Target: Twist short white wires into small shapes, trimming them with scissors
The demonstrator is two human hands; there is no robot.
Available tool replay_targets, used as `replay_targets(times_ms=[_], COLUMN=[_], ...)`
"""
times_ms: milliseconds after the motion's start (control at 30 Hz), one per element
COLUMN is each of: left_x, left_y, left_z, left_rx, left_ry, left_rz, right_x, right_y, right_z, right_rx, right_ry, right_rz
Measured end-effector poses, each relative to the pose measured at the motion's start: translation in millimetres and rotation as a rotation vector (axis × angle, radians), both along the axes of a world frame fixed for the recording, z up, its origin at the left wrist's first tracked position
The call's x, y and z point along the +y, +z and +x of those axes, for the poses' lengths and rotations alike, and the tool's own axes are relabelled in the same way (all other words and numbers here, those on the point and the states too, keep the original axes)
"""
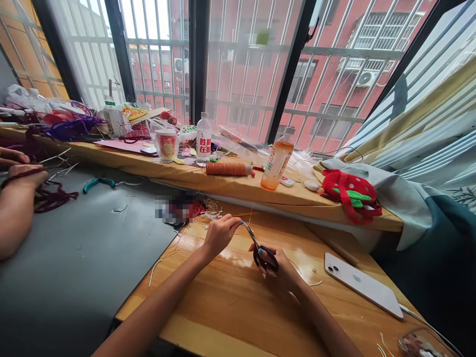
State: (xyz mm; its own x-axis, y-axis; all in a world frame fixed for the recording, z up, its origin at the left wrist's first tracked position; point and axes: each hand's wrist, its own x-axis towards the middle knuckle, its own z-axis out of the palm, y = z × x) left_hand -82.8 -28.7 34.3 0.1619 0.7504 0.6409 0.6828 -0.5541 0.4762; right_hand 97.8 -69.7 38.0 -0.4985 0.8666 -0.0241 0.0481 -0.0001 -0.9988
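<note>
My right hand [279, 270] grips black-handled scissors [260, 249], blades pointing up and left toward my left hand [219, 234]. The left hand is closed in a pinch on a thin pale strand [243, 214] that runs off to the right just above the blade tips. Both hands hover over the wooden table [238, 302]. Short pale strand cuttings [213, 214] lie scattered on the wood behind my left hand.
A white phone [362, 284] lies face down at right. On the sill stand an orange drink bottle [277, 159], a clear bottle [203, 139], an orange thread spool [227, 168], a cup [167, 144] and a red strawberry pouch [349, 192]. Another person's hands [18, 171] hold dark red cord over a grey mat [82, 258], near teal pliers [98, 183].
</note>
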Motion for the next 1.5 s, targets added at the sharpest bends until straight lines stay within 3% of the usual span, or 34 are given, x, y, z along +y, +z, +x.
replay_targets(times_ms=[600, 1133, 1333, 1500], left_x=[5, 3, 6, 5], left_y=[-6.1, -8.9, -4.1, 0.0], left_z=[3, 6, 4, 3], left_rx=[-0.094, -0.086, -0.126, -0.113], left_ry=[-0.032, -0.069, -0.054, -0.031], left_rz=[0.046, -0.01, -0.033, -0.05], right_x=[1, 0, -3, -5], right_y=[-3.6, -7.0, 1.1, 10.3], right_z=[0, -4, -4, 4], right_rx=[0.034, 0.033, 0.019, -0.013], right_ry=[-0.025, -0.025, -0.09, -0.044], right_rz=[-0.017, 0.018, 0.011, 0.045])
